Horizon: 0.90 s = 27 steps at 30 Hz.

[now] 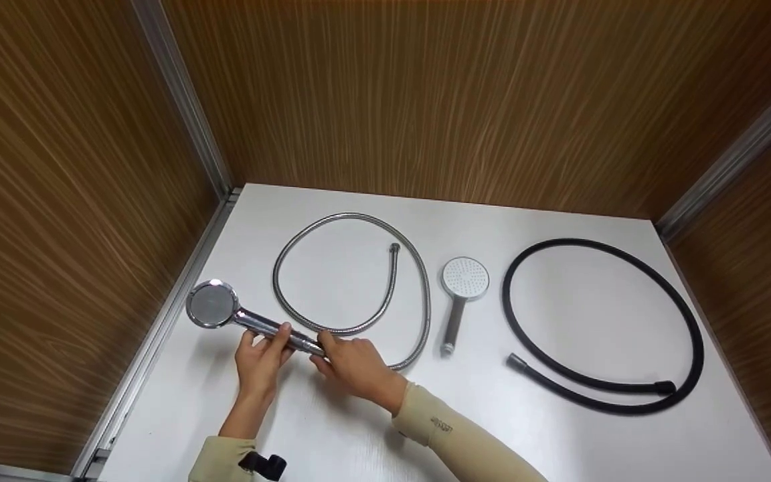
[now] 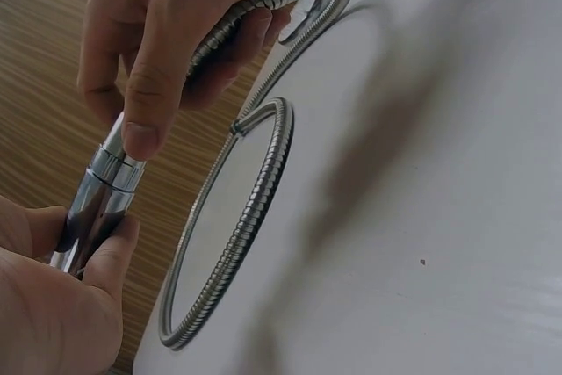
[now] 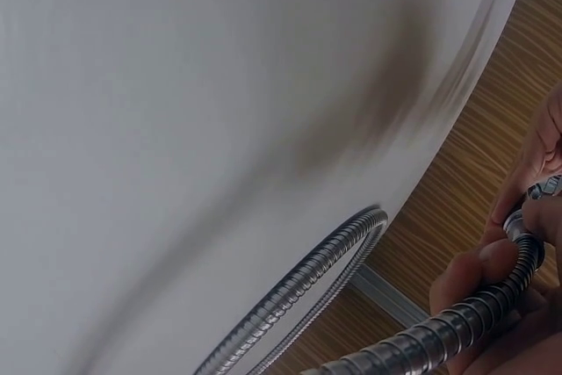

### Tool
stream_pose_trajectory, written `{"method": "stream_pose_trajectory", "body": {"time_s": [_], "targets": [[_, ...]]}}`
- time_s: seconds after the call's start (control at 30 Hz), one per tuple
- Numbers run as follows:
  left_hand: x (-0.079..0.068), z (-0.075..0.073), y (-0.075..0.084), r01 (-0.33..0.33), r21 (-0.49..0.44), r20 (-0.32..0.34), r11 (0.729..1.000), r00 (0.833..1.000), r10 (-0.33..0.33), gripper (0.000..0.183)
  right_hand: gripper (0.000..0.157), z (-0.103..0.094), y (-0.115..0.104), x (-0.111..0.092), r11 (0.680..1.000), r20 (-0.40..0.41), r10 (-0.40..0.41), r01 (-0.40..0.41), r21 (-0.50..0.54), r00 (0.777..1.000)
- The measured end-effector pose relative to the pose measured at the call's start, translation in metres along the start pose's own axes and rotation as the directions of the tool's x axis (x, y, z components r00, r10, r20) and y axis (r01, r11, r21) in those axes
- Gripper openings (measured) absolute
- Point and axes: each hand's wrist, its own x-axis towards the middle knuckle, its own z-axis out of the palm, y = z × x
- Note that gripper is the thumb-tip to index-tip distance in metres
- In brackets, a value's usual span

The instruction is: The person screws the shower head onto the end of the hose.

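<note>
Left hand (image 1: 260, 356): gripping the chrome shower head (image 1: 212, 304) handle, low over the table (image 1: 559, 435).
Right hand (image 1: 353, 361): pinching the hose (image 1: 359, 221) nut at the handle's end.
Tip: keeping nut and handle in line, likely avoiding cross-threading.

White shower head (image 1: 465, 278) with grey handle, black hose (image 1: 692, 321) coiled right of it, white table (image 1: 559, 428), wood-grain walls (image 1: 425, 94)

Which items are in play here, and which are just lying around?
In play:
- chrome shower head, handle held by left hand
- metal hose, end nut pinched by right hand

Lying about:
- white shower head
- black hose
- white table
</note>
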Motion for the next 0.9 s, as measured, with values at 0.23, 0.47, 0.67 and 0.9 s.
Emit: {"method": "stream_pose_trajectory", "body": {"time_s": [0.23, 0.47, 0.67, 0.9], "targets": [[0.0002, 0.0001, 0.0041, 0.015, 0.01, -0.006, 1.0, 1.0, -0.015, 0.032, 0.026, -0.003, -0.0016, 0.0018, 1.0, 0.002, -0.001, 0.001, 0.0, 1.0], [-0.0011, 0.0003, 0.0073, 0.015, 0.002, 0.006, 1.0, 1.0, -0.015, 0.033, 0.025, -0.008, -0.0037, 0.0031, 1.0, 0.014, -0.005, 0.005, -0.006, 1.0], [-0.0002, -0.0014, 0.0068, 0.015, 0.028, 0.009, 0.999, 1.0, -0.015, 0.03, 0.026, -0.0085, -0.0032, 0.0036, 0.999, 0.029, -0.015, 0.016, -0.03, 0.999], [-0.0019, -0.0006, 0.0077, 0.013, 0.013, 0.011, 1.0, 1.0, -0.014, 0.031, 0.025, -0.0081, -0.0026, 0.0036, 1.0, 0.059, -0.002, 0.002, 0.004, 0.998]]}}
